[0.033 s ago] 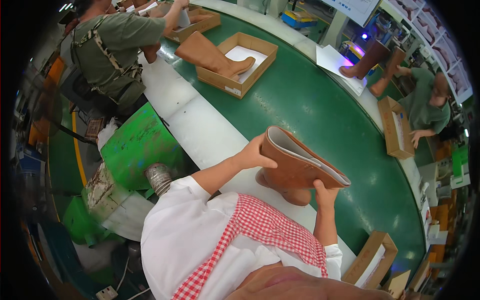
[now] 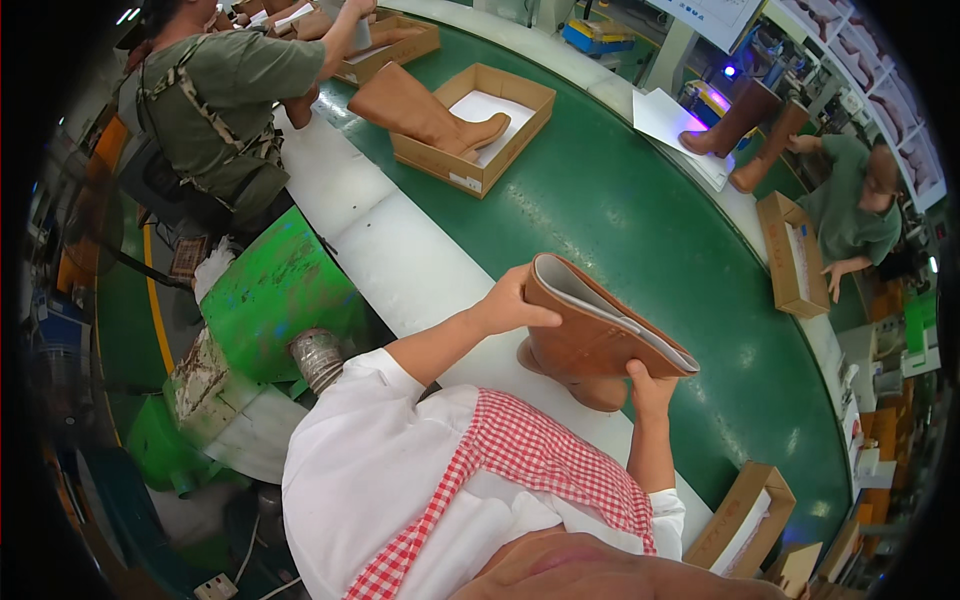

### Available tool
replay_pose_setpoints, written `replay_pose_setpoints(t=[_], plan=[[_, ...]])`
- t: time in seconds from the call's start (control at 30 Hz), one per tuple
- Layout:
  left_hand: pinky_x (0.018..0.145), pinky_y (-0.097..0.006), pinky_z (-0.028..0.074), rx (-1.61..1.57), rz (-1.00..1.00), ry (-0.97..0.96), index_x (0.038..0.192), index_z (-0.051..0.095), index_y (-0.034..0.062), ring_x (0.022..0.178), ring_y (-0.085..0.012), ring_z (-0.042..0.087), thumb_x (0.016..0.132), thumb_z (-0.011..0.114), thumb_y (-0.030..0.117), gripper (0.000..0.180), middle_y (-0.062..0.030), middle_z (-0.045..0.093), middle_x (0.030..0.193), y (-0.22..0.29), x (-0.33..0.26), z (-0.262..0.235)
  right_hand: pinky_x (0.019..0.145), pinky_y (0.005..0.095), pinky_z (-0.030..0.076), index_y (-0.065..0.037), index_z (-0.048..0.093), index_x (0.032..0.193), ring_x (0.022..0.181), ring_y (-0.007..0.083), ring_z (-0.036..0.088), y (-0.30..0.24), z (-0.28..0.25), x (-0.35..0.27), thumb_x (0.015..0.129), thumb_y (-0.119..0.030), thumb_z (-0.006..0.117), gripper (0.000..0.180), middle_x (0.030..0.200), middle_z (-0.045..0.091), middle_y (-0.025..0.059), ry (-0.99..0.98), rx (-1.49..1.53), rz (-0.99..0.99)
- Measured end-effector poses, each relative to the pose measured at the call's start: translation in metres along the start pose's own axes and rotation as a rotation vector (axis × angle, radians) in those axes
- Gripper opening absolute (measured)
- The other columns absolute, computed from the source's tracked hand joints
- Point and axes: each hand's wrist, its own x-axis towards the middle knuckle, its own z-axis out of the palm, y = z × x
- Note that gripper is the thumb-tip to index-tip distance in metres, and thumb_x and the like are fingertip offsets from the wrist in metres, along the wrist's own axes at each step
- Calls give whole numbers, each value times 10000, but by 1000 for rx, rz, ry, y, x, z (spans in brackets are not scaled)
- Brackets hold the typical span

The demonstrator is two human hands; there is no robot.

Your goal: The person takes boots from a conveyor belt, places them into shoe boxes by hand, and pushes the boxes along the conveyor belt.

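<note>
Between my two hands a tall tan boot (image 2: 590,340) is held over the white edge of the bench, its opening facing up toward me. The opening is squeezed to a narrow slit, and a pale lining shows inside. My left hand (image 2: 512,303) grips the left end of the shaft's top, thumb on the near side. At the right end, my right hand (image 2: 652,385) pinches the rim with its thumb on the near side; its other fingers are hidden behind the leather. The boot's foot (image 2: 598,393) shows below the shaft, partly covered.
Ahead on the green bench (image 2: 620,220), another tan boot (image 2: 420,115) lies across an open cardboard box (image 2: 535,105). A further box (image 2: 740,520) stands right of me. One co-worker (image 2: 225,110) is at far left; another (image 2: 850,205) handles a boot across the bench. A green machine (image 2: 280,295) stands left.
My hands and the boot in them have barely moved. Across the bench, the co-worker's boot has shifted slightly. The far-left co-worker's arm has also moved a little.
</note>
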Motion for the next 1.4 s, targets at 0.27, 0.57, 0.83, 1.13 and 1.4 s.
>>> replay_pose_setpoints(t=[0.27,0.57,0.83,1.13,1.4], plan=[[891,-299,429,-99,-154,-122,1151,559,20,1015,-126,536,766,704,99,419,-57,602,1105,-25,70,-19,876,320,443,20,511,1161,995,198,562,9,-1,38,621,-252,846,691,1090,579,100,93,-87,59],[925,-344,407,94,-138,-140,1250,482,56,1084,-190,524,765,711,339,607,-62,576,1164,-88,185,-83,953,340,373,-3,407,1258,1107,200,494,67,-15,58,644,-270,829,791,1204,506,83,324,-16,196],[867,-437,454,1449,-353,638,1163,532,40,1054,-350,545,752,668,232,474,-191,586,1105,-153,230,-248,931,332,405,-8,425,1233,1092,194,518,89,-24,72,613,-192,838,768,1172,535,78,305,50,297],[765,-435,506,1568,-508,44,936,646,9,860,-362,628,749,520,47,228,-221,642,906,-187,191,-245,967,354,362,-6,428,1238,1122,202,496,86,-25,74,643,-222,829,749,1197,529,66,308,45,341],[646,-450,502,1407,-362,-476,999,606,-1,715,-369,625,728,511,18,288,-214,639,827,-175,76,-109,934,333,399,16,509,1155,1053,187,539,78,-28,50,689,-85,781,548,1141,567,74,487,-40,218]])
